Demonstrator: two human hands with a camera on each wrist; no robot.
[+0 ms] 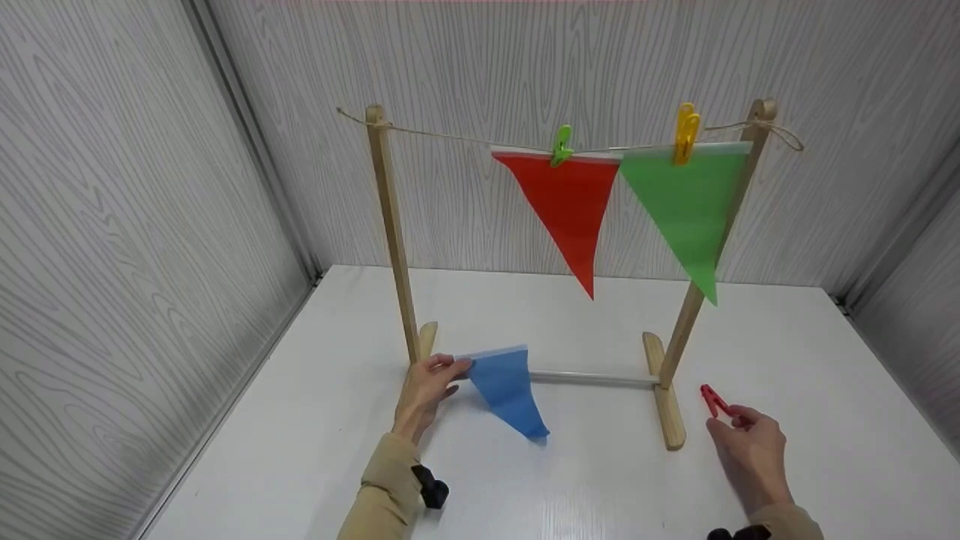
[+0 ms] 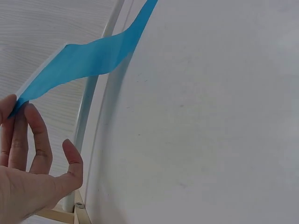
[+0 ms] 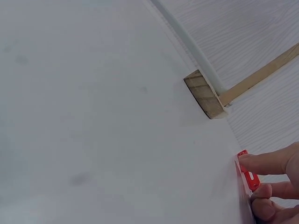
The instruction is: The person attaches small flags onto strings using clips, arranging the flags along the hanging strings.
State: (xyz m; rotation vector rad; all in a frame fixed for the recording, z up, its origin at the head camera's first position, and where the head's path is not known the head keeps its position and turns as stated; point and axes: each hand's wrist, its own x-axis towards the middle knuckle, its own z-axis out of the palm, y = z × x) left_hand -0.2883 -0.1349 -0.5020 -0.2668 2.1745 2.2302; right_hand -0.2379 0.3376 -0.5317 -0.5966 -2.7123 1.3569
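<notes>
My left hand [image 1: 429,391] pinches a blue triangular pennant [image 1: 510,391] by one corner of its white-edged top, and the pennant's tip droops to the right. In the left wrist view the blue pennant [image 2: 88,60] stretches away from the fingertips. Beside the stand's right foot, my right hand [image 1: 754,448] holds a red clothespin [image 1: 715,401] between thumb and fingers. The right wrist view shows that red clothespin [image 3: 248,171] close to the tabletop. On the twine [image 1: 442,135], a green clothespin [image 1: 562,146] holds a red pennant [image 1: 566,206] and a yellow clothespin [image 1: 685,136] holds a green pennant [image 1: 686,199].
A wooden stand has a left post [image 1: 391,232], a right post [image 1: 686,322] and a pale crossbar [image 1: 592,377] low between them. Its right foot [image 1: 670,409] lies on the white table [image 1: 592,480]. Wood-patterned panels [image 1: 465,60] enclose the back and sides.
</notes>
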